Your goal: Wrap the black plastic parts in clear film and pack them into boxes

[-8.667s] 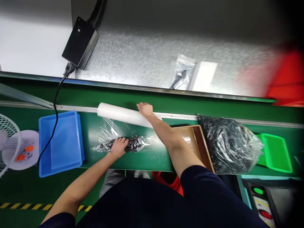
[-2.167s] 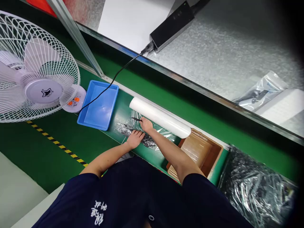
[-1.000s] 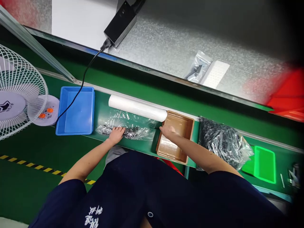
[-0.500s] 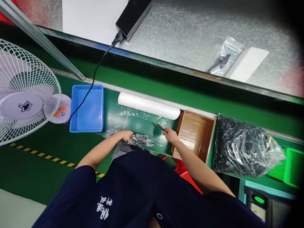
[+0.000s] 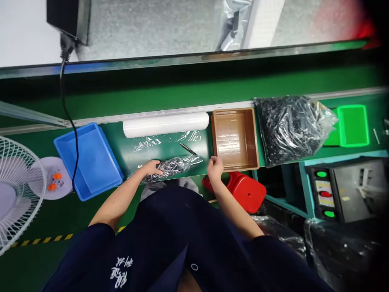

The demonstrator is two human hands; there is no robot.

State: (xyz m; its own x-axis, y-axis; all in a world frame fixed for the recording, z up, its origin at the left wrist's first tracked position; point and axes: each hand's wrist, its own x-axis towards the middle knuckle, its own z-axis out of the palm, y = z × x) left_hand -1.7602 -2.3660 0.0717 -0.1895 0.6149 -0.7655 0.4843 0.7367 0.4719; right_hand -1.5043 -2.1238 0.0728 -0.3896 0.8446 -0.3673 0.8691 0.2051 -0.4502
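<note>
My left hand (image 5: 153, 167) is closed round the left part of a clear plastic bag (image 5: 174, 165) with dark contents, which lies along the bench's front edge. Just behind the bag's right end, a thin dark pointed tool (image 5: 188, 149) rests on the green bench top, touched by neither hand. My right hand (image 5: 215, 166) is apart from the bag, at the front left corner of a brown bin (image 5: 235, 166). Its fingers are curled in, and whatever they may hold is hidden. A white roll of plastic film (image 5: 165, 124) lies behind the bag, with loose clear film (image 5: 146, 144) before it.
A blue bin (image 5: 97, 162) and a white fan (image 5: 18, 194) stand to the left, with a black cable (image 5: 65, 97) hanging over the bin. On the right are a large bag of dark items (image 5: 293, 129) and a green bin (image 5: 354, 125). A red stool (image 5: 247, 192) is below the bench.
The thin dark tool has left my right hand and lies on the bench. That hand has drawn back toward the front edge. My view has turned and shifted right; my left hand stays on the bag.
</note>
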